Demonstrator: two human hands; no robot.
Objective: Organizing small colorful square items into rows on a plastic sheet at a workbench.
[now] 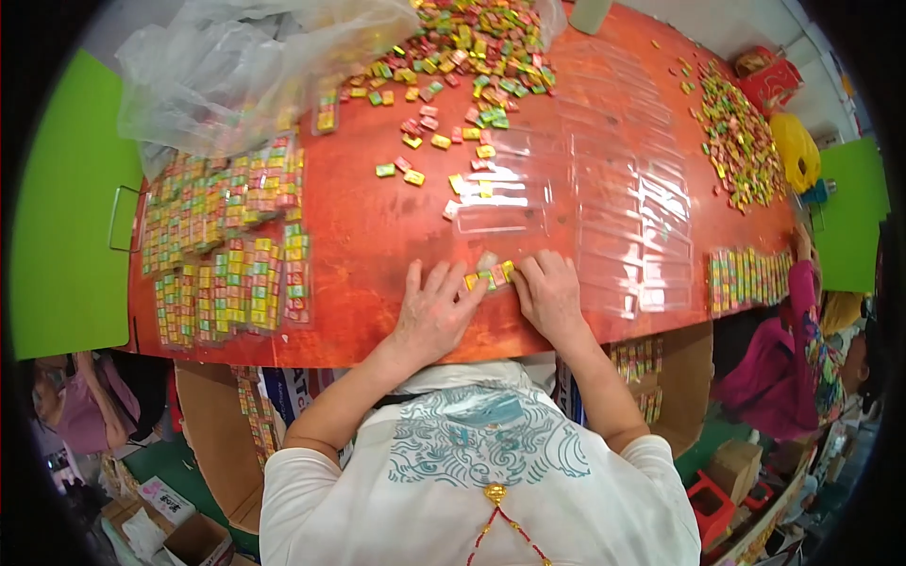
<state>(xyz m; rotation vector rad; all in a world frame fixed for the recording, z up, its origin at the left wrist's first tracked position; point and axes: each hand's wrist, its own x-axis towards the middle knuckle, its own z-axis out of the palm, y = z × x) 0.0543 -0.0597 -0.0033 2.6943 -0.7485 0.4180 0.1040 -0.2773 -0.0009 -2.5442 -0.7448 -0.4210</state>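
Note:
In front of my body, near the table's front edge, lies a short row of small wrapped candies [490,275] in yellow, green and pink. My left hand [436,307] presses its fingertips on the left end of this row. At the right end, my right hand [550,294] pinches with bent fingers. A pale clear bit of plastic [486,259] shows just behind the row. Farther back, several loose candies [413,176] are scattered beside empty clear plastic trays [510,219].
A big candy pile [472,42] and a crumpled plastic bag [236,75] are at the back. Filled trays [226,274] are stacked left; overlapping empty trays [618,208] lie right. Another candy pile [741,141] and a co-worker's sleeve [802,292] are far right. Cardboard boxes [212,415] stand below the edge.

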